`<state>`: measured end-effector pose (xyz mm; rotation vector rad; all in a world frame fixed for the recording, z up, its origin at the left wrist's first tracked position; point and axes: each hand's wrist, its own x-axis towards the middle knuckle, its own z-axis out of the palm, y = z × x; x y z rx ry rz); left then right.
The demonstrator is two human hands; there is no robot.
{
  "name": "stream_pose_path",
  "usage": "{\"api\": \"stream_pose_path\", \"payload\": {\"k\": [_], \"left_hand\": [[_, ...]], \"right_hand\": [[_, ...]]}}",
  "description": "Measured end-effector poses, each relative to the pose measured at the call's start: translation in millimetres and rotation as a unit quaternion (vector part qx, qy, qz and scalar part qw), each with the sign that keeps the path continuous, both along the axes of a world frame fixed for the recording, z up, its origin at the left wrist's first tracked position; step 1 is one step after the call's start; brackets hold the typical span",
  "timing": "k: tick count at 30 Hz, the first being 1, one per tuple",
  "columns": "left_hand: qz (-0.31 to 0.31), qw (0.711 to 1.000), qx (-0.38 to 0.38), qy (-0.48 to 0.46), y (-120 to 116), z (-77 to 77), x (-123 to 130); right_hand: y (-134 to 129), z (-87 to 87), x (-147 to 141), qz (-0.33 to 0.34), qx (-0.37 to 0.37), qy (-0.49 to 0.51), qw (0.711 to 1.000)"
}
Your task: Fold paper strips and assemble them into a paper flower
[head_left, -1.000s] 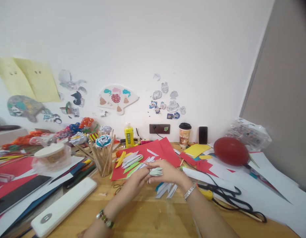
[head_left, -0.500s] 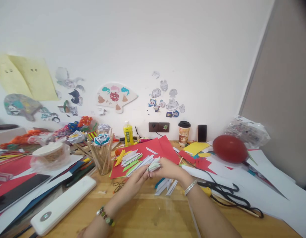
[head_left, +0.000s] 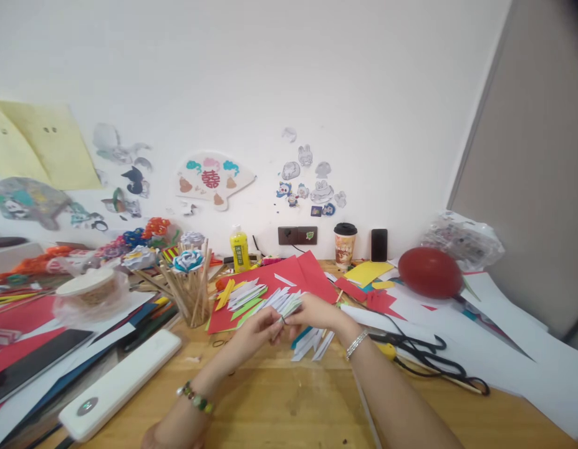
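Observation:
Near the middle of the wooden table, my left hand (head_left: 259, 328) and my right hand (head_left: 311, 313) meet over a bundle of folded white and pale green paper strips (head_left: 292, 304). The fingers of both hands are closed round its lower end, where a thin dark band shows. Behind them, more white and green folded strips (head_left: 246, 298) lie on a red sheet (head_left: 312, 272), with yellow pieces (head_left: 226, 294) at their left. White and blue folded strips (head_left: 312, 343) rest just below my right hand. Small details between the fingertips are hidden.
A jar of wooden sticks (head_left: 195, 302) and a white device (head_left: 123, 383) stand left. At the back are a yellow bottle (head_left: 240, 251) and a cup (head_left: 345, 246). Right are a red balloon (head_left: 430, 272), black-handled tools (head_left: 424, 355) and white paper (head_left: 494, 337).
The fingers of both hands have shifted round the base of the bundle, with my left hand turned a little more inward. The whole view has moved slightly.

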<state>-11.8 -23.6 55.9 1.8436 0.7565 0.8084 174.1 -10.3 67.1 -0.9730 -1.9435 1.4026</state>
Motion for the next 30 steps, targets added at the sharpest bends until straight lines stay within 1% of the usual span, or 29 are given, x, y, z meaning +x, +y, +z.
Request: {"api": "stream_pose_path", "payload": {"k": [4,7,8,10,12,13,15,17,19,21,22,23,25,27,30], "left_hand": [[-0.012,0.998,-0.051,-0.017,0.7,-5.5,1.5],[-0.001,0.998,-0.061,-0.025,0.8,-11.5,5.8],[0.017,0.999,-0.049,-0.016,0.0,-12.6,7.7],[0.078,0.997,0.008,0.02,-3.4,-12.6,11.7],[0.15,0.983,0.086,0.054,-8.0,-9.8,15.3],[0.169,0.978,0.107,0.057,-10.2,-7.9,16.7],[0.172,0.978,0.116,0.041,-13.1,-4.4,18.0],[0.156,0.983,0.096,0.003,-13.3,-2.5,17.8],[0.155,0.985,0.065,-0.047,-11.7,-2.6,17.1],[0.162,0.982,0.033,-0.093,-10.1,-4.3,17.7],[0.164,0.98,0.02,-0.111,-10.0,-5.4,18.8],[0.162,0.979,0.007,-0.125,-10.6,-6.5,20.5],[0.149,0.979,-0.013,-0.141,-13.5,-8.5,25.3],[0.136,0.978,-0.03,-0.159,-17.6,-9.5,30.3],[0.146,0.964,-0.06,-0.216,-21.6,-7.8,33.6]], "right_hand": [[-2.3,5.0,1.9,0.027,-0.036,0.014,0.999],[-1.9,4.5,3.3,0.024,-0.048,0.001,0.999],[-1.2,2.9,3.6,0.018,-0.048,-0.003,0.999],[0.5,-1.4,3.8,0.008,-0.046,-0.007,0.999],[1.7,-5.3,3.7,0.004,-0.043,-0.005,0.999],[1.9,-6.1,3.7,0.005,-0.043,-0.002,0.999],[0.9,-4.5,4.4,0.014,-0.04,0.007,0.999],[-1.2,0.3,5.8,0.025,-0.035,0.005,0.999],[-3.3,5.0,7.0,0.024,-0.023,-0.032,0.999],[-4.8,6.1,5.6,-0.016,0.003,-0.116,0.993],[-5.2,4.8,3.5,-0.051,0.026,-0.172,0.983],[-5.6,2.6,0.3,-0.092,0.052,-0.228,0.968],[-6.5,-3.1,-8.5,-0.164,0.113,-0.326,0.924],[-7.8,-7.5,-18.6,-0.187,0.122,-0.348,0.911],[-11.0,-7.8,-31.9,-0.214,0.136,-0.334,0.908]]}}
